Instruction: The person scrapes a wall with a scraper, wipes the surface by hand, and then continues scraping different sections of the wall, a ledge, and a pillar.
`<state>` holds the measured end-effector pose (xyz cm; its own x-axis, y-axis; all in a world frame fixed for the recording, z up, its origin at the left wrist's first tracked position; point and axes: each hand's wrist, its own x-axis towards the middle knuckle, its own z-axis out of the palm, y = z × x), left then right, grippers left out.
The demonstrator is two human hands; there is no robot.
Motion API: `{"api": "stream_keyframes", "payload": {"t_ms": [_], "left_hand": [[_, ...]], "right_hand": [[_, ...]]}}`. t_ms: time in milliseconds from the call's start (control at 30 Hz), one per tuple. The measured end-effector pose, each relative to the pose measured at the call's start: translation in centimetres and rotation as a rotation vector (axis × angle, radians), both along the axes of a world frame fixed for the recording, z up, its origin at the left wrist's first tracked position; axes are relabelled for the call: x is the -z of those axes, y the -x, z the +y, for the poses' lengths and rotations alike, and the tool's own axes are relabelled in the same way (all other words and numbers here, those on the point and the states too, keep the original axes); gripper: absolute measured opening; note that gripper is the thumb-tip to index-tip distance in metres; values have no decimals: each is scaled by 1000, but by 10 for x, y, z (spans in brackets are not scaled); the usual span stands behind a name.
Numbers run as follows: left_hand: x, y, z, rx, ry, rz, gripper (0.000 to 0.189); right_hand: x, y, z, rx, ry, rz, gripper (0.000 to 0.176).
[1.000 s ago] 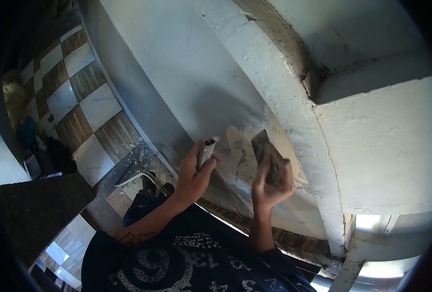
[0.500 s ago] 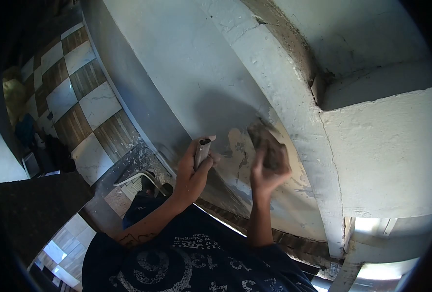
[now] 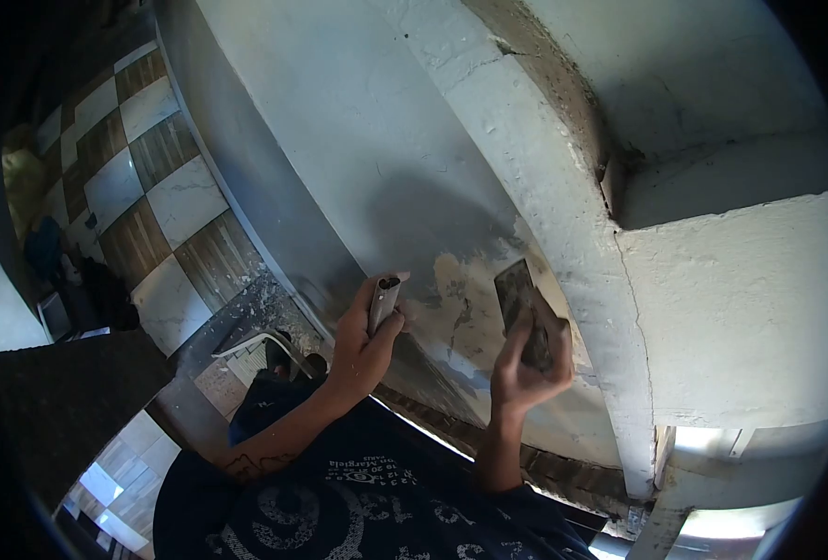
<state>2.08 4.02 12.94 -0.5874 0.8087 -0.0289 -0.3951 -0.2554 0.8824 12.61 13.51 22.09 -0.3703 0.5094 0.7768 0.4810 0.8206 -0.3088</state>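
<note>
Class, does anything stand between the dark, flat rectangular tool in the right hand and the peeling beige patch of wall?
Nothing visible does: the dark, flat rectangular tool overlaps the peeling beige patch of wall in view, though contact is unclear. The left hand, holding a grey tube-like piece, is to one side.

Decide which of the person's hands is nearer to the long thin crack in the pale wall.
Right. The right hand, gripping a flat tool, is left of the crack in view; the left hand, holding a pale tube, is much farther left.
</note>
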Motion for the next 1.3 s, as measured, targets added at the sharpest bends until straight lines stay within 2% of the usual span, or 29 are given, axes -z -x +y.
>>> {"api": "stream_keyframes", "payload": {"t_ms": [133,167,267,433,533,567,733,800,833,867,967,1067,1100,1133,1200,1300], "left_hand": [[2,-5,2,8,33,38,38],[1,-8,2,27,32,38,38],[2,-10,-1,46,28,22,38],[-1,-5,-3,35,61,-21,38],[-2,-8,-4,42,9,-64,38],[1,-9,-5,41,9,-61,38],[-2,-3,-4,-9,14,-78,38],[-4,-4,-2,4,48,-57,38],[-4,-4,-2,3,46,-56,38],[-3,-4,-2,8,31,-34,37],[2,-2,-2,-10,27,-33,38],[1,0,-1,-34,32,-52,38],[0,-1,0,-38,24,-41,38],[0,-3,0,-38,21,-40,38],[3,-7,0,-32,-2,-26,37],[3,1,-4,-51,-27,-60,37]], "right_hand": [[2,8,4,103,-1,-14,18],[8,15,7,33,36,45,18],[2,16,0,19,-17,-21,19],[-1,14,-3,26,-38,18,23],[0,26,4,-23,-10,-45,21],[1,18,-1,22,109,-18,21],[5,17,-2,33,-21,37,21],[18,29,3,5,230,89,19],[8,37,-3,3,110,-58,16],[10,35,-4,2,109,-58,16],[17,22,-7,-25,14,104,17],[22,22,13,35,66,153,21],[11,39,6,-113,196,220,21],[11,38,7,-113,193,220,21],[12,38,7,-34,54,21,21],[8,23,-4,2,24,57,19]]}}
